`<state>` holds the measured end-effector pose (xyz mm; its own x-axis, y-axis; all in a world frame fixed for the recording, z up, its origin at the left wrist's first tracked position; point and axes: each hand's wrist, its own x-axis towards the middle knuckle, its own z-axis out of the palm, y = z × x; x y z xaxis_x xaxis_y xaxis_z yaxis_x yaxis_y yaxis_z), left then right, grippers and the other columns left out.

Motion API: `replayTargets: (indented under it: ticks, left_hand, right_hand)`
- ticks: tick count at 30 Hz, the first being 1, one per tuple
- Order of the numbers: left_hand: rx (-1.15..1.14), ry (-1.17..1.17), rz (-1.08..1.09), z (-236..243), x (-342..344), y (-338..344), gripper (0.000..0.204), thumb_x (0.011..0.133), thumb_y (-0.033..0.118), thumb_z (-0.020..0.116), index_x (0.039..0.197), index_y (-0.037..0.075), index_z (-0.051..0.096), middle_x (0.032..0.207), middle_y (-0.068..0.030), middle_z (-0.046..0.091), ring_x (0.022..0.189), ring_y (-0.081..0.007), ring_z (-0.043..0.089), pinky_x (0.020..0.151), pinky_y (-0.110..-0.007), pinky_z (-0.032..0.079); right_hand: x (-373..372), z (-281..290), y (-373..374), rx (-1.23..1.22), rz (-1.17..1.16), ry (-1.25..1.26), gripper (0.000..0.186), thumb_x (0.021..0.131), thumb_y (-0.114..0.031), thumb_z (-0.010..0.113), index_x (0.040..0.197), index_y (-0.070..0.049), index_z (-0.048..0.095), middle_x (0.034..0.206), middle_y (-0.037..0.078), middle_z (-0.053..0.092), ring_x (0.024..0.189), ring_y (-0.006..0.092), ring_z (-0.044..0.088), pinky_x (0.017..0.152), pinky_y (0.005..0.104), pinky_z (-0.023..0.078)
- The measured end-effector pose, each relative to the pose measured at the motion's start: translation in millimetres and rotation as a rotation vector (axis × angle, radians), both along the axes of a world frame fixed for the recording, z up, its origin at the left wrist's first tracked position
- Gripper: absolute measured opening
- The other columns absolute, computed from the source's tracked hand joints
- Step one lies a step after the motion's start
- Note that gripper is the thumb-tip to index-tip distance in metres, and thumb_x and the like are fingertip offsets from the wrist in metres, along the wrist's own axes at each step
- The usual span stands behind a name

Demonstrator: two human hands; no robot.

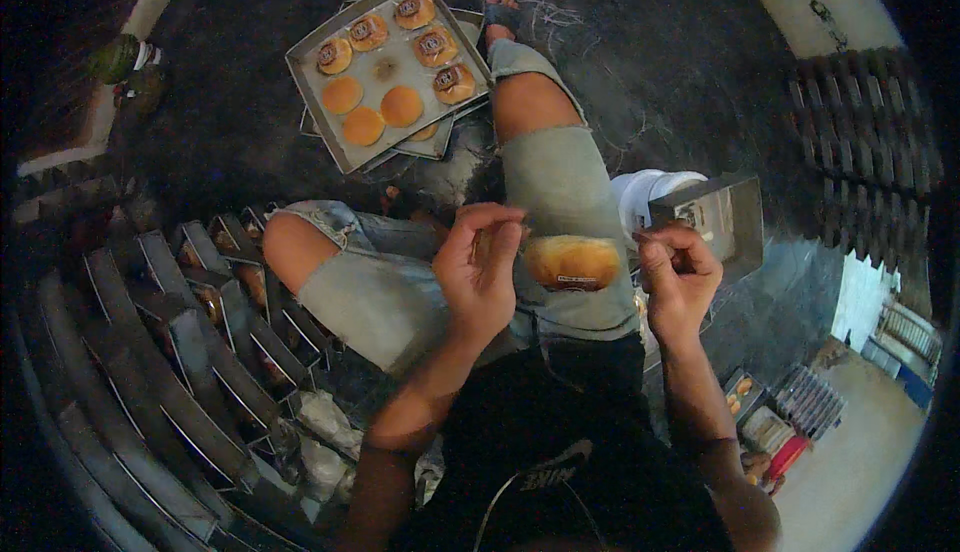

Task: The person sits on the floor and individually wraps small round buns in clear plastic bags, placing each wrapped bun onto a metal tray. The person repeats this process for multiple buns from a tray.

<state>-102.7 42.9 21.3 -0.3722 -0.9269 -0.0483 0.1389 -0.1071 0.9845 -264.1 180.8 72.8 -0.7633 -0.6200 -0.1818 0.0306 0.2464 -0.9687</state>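
A golden bun (572, 260) in a clear plastic bag with a small printed label hangs above my lap, between my two hands. My left hand (482, 274) is closed in a pinch at the bag's left end, thumb against the forefinger. On the other side my right hand (682, 280) pinches the right end of the same bag, fingers curled in. The thin film is hard to make out where the fingers close on it. Beyond my knees, a square metal tray (395, 77) carries several buns, some in printed clear bags and 3 bare (402, 106).
Another tray (440, 142) lies askew under the first. Right of my thigh stand a white round container (640, 197) and an open metal box (745, 214). Stacked metal trays (180, 352) crowd my left; dark stacks (865, 142) rise at far right. Pale plastic bags (325, 442) lie low left.
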Motion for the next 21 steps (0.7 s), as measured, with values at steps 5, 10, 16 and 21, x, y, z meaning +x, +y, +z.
replayTargets:
  ticks: [5,10,16,21]
  left_hand:
    - [0.007,-0.036,-0.084,5,-6,-5,0.009,0.100,0.008,0.069,0.101,-0.001,0.069,0.094,-0.0043,0.070,0.083,-0.0096,0.063,0.079,-0.025,0.051]
    - [0.059,-0.074,-0.149,18,-21,-34,0.015,0.100,0.015,0.071,0.098,0.000,0.069,0.086,-0.0016,0.068,0.081,-0.0077,0.062,0.075,-0.025,0.049]
    - [0.047,-0.357,-0.171,-60,-14,14,0.023,0.098,0.025,0.075,0.095,0.003,0.069,0.077,0.0021,0.062,0.081,-0.0083,0.061,0.070,-0.025,0.048]
    - [0.468,-0.261,-0.166,-50,-18,-3,0.025,0.100,0.027,0.071,0.109,0.003,0.068,0.094,-0.0015,0.069,0.093,-0.0100,0.064,0.078,-0.026,0.050]
  right_hand:
    - [0,-9,-8,0.013,0.002,-0.065,0.011,0.095,-0.011,0.077,0.092,-0.004,0.070,0.080,-0.005,0.063,0.065,0.0015,0.048,0.061,0.0179,0.038]
    - [-16,8,-11,-0.102,-0.004,0.013,0.013,0.097,-0.011,0.074,0.094,-0.001,0.066,0.079,-0.001,0.064,0.063,0.0035,0.055,0.057,0.0214,0.043]
    - [0,-74,44,0.177,-0.156,-0.016,0.018,0.097,-0.013,0.075,0.089,-0.004,0.062,0.084,-0.001,0.065,0.068,0.0041,0.057,0.060,0.0227,0.045]
    - [38,-57,-9,-0.086,0.009,-0.121,0.039,0.093,-0.008,0.074,0.127,-0.001,0.056,0.133,0.013,0.059,0.125,0.0208,0.056,0.102,0.0358,0.047]
